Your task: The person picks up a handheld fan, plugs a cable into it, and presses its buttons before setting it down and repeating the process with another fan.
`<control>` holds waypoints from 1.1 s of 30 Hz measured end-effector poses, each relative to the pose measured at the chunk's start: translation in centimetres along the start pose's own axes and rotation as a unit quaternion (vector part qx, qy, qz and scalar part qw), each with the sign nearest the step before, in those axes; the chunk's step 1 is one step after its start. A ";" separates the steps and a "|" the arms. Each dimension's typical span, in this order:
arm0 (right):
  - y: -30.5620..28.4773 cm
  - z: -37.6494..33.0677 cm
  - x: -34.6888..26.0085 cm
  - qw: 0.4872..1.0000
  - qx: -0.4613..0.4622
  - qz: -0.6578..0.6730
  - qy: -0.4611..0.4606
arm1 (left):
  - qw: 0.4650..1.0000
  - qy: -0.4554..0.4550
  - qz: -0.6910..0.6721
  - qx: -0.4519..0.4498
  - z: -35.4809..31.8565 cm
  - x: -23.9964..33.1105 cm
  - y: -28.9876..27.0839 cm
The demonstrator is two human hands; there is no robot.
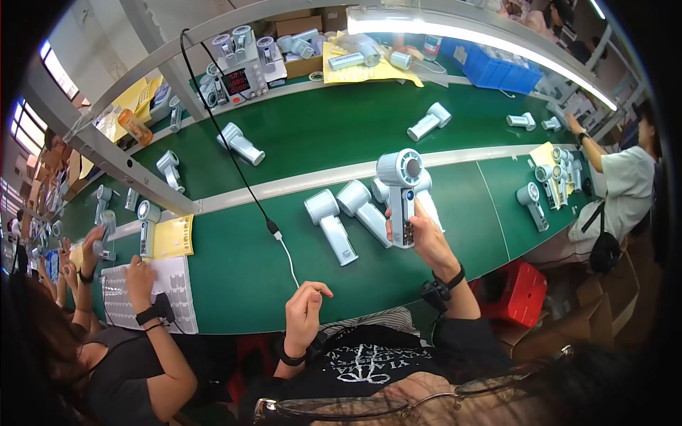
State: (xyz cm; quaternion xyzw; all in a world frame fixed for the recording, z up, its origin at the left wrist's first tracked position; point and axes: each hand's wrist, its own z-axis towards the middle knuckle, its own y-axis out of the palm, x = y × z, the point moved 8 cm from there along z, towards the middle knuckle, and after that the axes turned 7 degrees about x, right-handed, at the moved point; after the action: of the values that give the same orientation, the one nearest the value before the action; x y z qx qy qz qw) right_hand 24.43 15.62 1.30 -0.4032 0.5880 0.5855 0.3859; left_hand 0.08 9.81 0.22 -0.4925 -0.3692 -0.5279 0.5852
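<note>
Currently your right hand [426,238] has its fingers wrapped round the handle of a pale blue handheld fan [402,195], held upright above the green worktop [234,270], round head up, long axis running away from you. Your left hand [304,312] sits empty, fingers loosely curled, near the white cable [286,257]. Three similar fans [355,213] lie flat just left of the held one, nearer your right hand.

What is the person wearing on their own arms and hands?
Both hands are bare, no gloves. The left hand has a black band round its wrist. The right hand has a black strap at the wrist with a small black clip-like piece hanging from it. No sleeves cover the forearms.
</note>
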 end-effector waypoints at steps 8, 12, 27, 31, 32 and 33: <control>3.1 -1.4 1.6 0.993 0.007 0.118 0.002 | 0.997 0.048 -0.029 -0.059 0.0 2.2 3.2; 5.1 -2.2 2.5 0.992 0.034 0.117 -0.011 | 0.990 0.094 0.036 -0.094 0.2 2.4 4.8; 8.8 -2.6 4.9 0.977 0.087 0.193 0.029 | 0.996 0.086 0.037 -0.001 1.2 2.0 4.3; 8.9 -2.5 5.8 0.974 0.076 0.208 0.036 | 0.994 0.087 0.059 0.008 1.1 2.1 4.1; 9.0 -2.3 6.1 0.975 0.072 0.207 0.040 | 0.994 0.087 0.060 0.008 1.1 2.1 4.0; 9.0 -2.2 6.4 0.975 0.068 0.206 0.043 | 0.996 0.067 0.065 0.000 1.1 1.8 4.1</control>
State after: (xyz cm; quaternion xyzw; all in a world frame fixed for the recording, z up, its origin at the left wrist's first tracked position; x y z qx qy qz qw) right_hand 13.72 13.19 -1.19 -0.2709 0.7128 0.5934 0.2576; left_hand 4.48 10.27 1.44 -0.4786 -0.2967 -0.5206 0.6418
